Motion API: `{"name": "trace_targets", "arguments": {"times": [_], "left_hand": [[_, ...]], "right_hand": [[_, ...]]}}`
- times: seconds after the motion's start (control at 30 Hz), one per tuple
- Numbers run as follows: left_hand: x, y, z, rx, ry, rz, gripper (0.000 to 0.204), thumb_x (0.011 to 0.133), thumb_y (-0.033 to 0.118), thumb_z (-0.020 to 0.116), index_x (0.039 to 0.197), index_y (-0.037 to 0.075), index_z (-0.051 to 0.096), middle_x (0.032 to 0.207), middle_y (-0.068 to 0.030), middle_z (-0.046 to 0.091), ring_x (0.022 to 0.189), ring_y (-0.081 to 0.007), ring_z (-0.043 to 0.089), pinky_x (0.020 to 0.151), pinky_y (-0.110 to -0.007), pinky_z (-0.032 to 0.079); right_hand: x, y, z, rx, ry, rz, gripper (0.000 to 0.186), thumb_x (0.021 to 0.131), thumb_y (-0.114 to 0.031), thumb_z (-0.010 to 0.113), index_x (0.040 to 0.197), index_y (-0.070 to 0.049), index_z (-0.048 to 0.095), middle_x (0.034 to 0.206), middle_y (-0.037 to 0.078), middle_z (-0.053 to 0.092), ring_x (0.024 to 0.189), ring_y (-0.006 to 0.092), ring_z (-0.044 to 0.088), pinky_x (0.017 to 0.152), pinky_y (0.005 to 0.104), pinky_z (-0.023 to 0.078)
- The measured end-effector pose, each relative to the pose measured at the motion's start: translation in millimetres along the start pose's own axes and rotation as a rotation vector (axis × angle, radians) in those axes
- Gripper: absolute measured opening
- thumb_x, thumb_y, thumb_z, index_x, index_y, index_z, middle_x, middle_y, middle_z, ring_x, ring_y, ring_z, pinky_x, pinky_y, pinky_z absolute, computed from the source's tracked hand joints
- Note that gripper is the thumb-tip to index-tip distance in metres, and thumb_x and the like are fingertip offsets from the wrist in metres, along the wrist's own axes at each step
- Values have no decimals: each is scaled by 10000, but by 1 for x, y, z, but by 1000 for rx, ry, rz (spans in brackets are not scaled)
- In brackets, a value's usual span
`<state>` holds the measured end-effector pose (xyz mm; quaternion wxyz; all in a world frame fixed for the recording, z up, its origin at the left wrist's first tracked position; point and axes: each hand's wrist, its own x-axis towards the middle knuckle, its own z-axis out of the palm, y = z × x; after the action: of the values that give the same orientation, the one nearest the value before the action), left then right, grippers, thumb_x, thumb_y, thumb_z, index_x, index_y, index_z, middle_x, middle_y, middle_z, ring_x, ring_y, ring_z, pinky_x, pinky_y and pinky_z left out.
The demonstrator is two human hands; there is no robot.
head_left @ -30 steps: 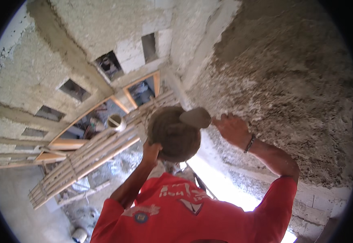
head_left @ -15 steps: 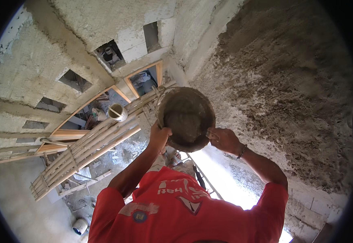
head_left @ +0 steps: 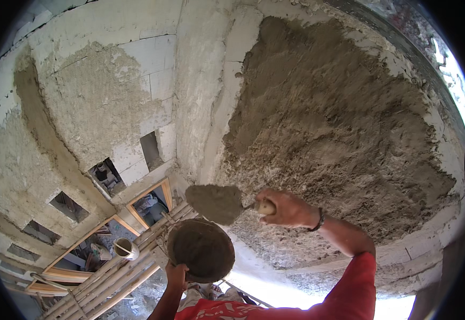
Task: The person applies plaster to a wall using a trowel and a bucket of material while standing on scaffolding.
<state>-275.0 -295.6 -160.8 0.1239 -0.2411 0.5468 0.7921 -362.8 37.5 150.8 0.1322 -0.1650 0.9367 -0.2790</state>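
Observation:
My right hand [head_left: 288,209] is wrapped round the handle of a trowel [head_left: 216,204], whose blade points left and carries grey-brown mortar. Just below the blade, my left hand [head_left: 177,277] grips the rim of a round bucket [head_left: 228,266] on its near left side. Wet mortar [head_left: 198,250] lies inside the bucket, which tilts toward me. Beyond my right hand rises a wall thickly coated with rough, damp mortar [head_left: 334,117]; trowel and hand are apart from it, as far as I can tell.
A bamboo-pole scaffold platform [head_left: 104,285] runs along the lower left, with a pale bucket [head_left: 125,249] on it. Wooden frames [head_left: 150,205] stand in openings of the left wall, which has several square holes. Rubble lies on the floor below.
My right hand has left the bucket's rim and now holds the mortar-loaded trowel above it. The bucket sits lower and further left in view, held by my left hand. The view has tipped up toward the wall.

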Motion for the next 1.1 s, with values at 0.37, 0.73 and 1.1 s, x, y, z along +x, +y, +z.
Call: {"name": "trace_targets", "arguments": {"times": [0.37,0.73,1.1], "left_hand": [[-19,1,-32,25,151,-88,587,620,-111,505,1196,-9,554,1002,-145,643,823,-296,649,658,-389,540],[-33,9,-23,-9,111,-159,486,617,-69,537,1100,-34,579,923,-120,632,743,-244,611,609,-360,496],[-6,7,13,116,-76,-84,503,640,-52,520,1140,-36,575,922,-107,616,801,-246,611,654,-387,529]], "right_hand": [[1,-150,-200,142,230,-563,536,870,-307,714,1274,14,569,816,87,685,624,119,634,479,230,534],[-86,-22,-295,-348,1051,95,543,956,-328,603,1366,9,488,872,85,662,648,115,614,563,258,555],[-49,5,65,-639,-77,83,187,895,-143,560,1058,-113,647,924,206,617,713,235,650,571,324,556]]}}
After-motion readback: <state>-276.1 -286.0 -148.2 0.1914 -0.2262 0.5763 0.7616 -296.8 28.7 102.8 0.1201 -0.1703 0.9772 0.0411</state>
